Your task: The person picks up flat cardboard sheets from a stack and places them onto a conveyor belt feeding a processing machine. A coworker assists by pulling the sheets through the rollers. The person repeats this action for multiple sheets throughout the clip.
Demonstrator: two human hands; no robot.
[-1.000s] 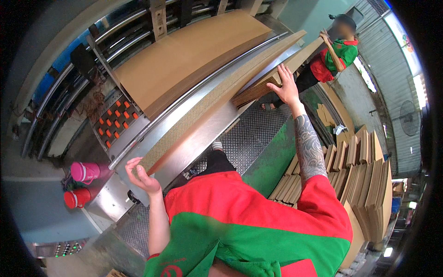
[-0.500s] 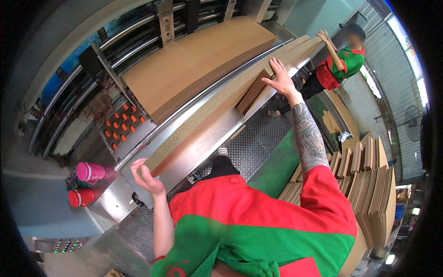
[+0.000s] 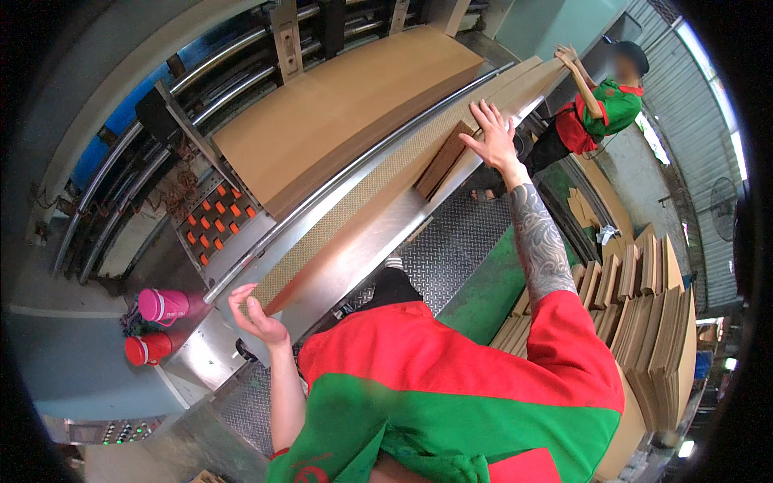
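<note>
A long stack of corrugated cardboard, its fluted edges facing up, lies along a metal table. At the stack's left end is my left hand, fingers loosely curved and thumb apart; whether it touches cannot be made out. My right hand, on a tattooed arm, rests with spread fingers against the cardboard toward the right end. Just below its thumb a short dark-brown bundle of cardboard pieces lies on the table. Beyond the metal rail, a pile of wide brown cardboard sheets sits by the machine.
A co-worker at the far right has both hands on more cardboard. Bundled cardboard stacks stand at right. Pink and red containers stand at left, above a button panel. Treadplate flooring lies below.
Both my hands keep nearly the same places and poses. The whole view has shifted slightly. Nothing is visibly taken hold of or let go.
</note>
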